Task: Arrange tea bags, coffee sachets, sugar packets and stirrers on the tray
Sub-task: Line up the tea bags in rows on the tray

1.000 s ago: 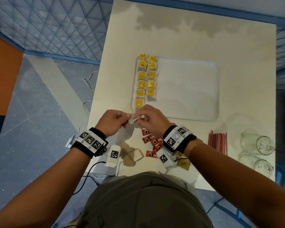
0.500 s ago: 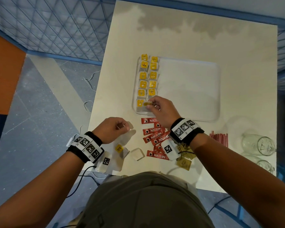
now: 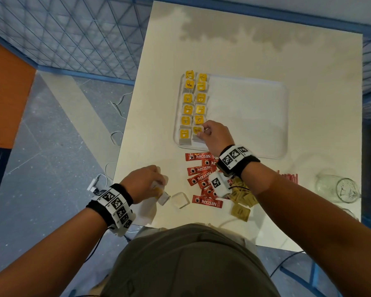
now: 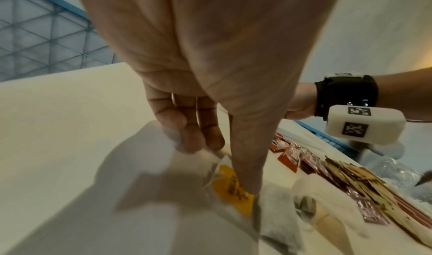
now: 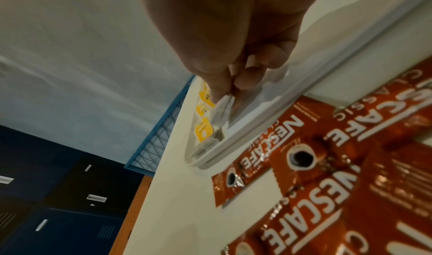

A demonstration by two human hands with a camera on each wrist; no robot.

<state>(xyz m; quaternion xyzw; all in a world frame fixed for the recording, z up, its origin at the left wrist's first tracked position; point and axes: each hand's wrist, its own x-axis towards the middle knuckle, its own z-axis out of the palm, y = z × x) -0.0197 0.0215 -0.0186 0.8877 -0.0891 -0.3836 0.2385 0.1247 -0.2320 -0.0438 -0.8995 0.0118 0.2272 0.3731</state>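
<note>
A white tray (image 3: 266,156) lies mid-table, with yellow-tagged tea bags (image 3: 189,97) in two columns along its left side. At the tray's near-left corner my right hand (image 3: 201,132) pinches a tea bag (image 3: 197,131) between thumb and fingers, low over the tray floor; in the right wrist view, the right hand (image 5: 228,94) holds the white bag (image 5: 221,111). Near the table's front left, my left hand (image 3: 159,186) pinches another tea bag (image 4: 233,183), thumb on its yellow tag. Red coffee sachets (image 3: 201,168), brown sugar packets (image 3: 241,212) and red stirrers (image 3: 289,176) lie on the table.
One more loose tea bag (image 3: 180,199) lies right of my left hand. Two glass jars (image 3: 338,189) lie on their sides at the table's right edge. The right two thirds of the tray hold nothing. A blue mesh fence surrounds the table.
My right hand carried a tea bag from the table's front to the tray's near-left corner. My left hand dropped back to the loose tea bags and took hold of one.
</note>
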